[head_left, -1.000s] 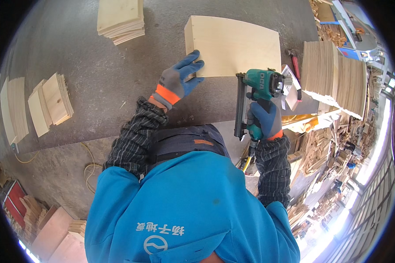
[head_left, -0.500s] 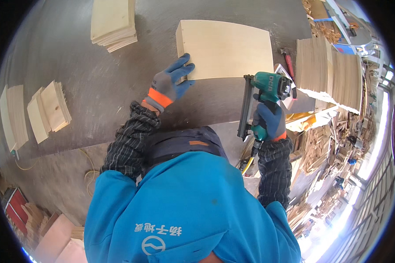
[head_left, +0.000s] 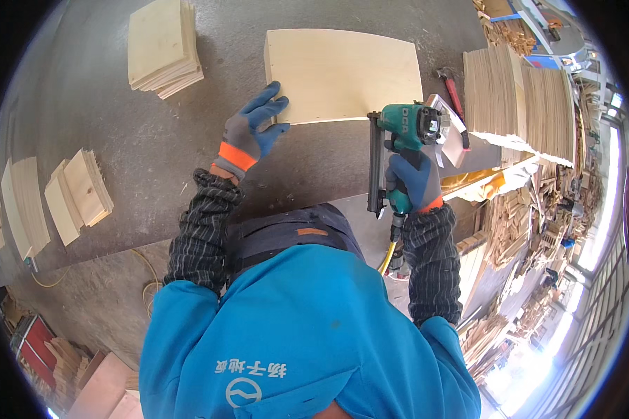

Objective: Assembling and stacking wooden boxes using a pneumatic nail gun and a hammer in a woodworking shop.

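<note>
A pale wooden box (head_left: 342, 75), with a plain panel uppermost and a slightly curved far edge, rests on the dark table in front of me. My left hand (head_left: 255, 126), in a grey and blue glove with an orange cuff, is at its near left corner; the fingers are spread, with the tips against the box. My right hand (head_left: 412, 180), gloved alike, grips a green and black pneumatic nail gun (head_left: 403, 126) by the handle. The gun's nose is at the box's near edge, toward the right. A yellow air hose (head_left: 388, 258) runs from the handle's base.
Stacked wooden panels (head_left: 157, 45) lie at the far left, with smaller stacks (head_left: 80, 192) nearer. To the right are a red-handled hammer (head_left: 456, 98), a metal-edged tray (head_left: 449, 133) and tall stacks of boards (head_left: 493, 91). Wood scraps (head_left: 510, 230) are heaped beyond the table (head_left: 154, 160).
The nail gun in my right hand has shifted slightly left and away from me, up to the box's edge. The whole view has shifted a little; my left hand stays at the box's corner.
</note>
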Demonstrator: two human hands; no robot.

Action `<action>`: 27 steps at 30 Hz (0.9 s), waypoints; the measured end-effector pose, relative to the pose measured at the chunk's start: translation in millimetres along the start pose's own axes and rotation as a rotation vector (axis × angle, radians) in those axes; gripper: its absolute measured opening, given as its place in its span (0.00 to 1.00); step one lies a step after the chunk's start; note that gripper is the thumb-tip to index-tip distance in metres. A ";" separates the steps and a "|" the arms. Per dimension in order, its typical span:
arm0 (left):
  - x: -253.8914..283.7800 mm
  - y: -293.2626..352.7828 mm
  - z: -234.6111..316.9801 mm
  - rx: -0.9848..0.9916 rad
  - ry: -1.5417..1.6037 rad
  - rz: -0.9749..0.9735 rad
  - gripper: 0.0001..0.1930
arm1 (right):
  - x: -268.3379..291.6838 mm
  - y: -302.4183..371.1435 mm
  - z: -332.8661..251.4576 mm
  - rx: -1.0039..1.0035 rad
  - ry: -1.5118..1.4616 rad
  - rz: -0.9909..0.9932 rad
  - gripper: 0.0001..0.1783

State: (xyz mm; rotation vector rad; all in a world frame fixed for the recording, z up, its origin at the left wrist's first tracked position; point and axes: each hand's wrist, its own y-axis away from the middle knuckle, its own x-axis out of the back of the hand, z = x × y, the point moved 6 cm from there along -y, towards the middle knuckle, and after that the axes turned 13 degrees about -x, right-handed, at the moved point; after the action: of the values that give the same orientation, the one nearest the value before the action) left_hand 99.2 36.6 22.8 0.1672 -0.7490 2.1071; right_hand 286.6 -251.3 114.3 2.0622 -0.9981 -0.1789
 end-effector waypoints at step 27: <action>20.3 -5.7 -23.8 -0.024 -0.010 -0.084 0.29 | -3.8 20.4 -9.4 0.008 -0.086 -0.043 0.22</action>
State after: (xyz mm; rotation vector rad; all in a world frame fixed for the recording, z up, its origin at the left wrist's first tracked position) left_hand 94.7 66.8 13.7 0.1930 -0.7593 2.0182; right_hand 276.1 -250.0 134.4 2.0993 -1.0077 -0.2880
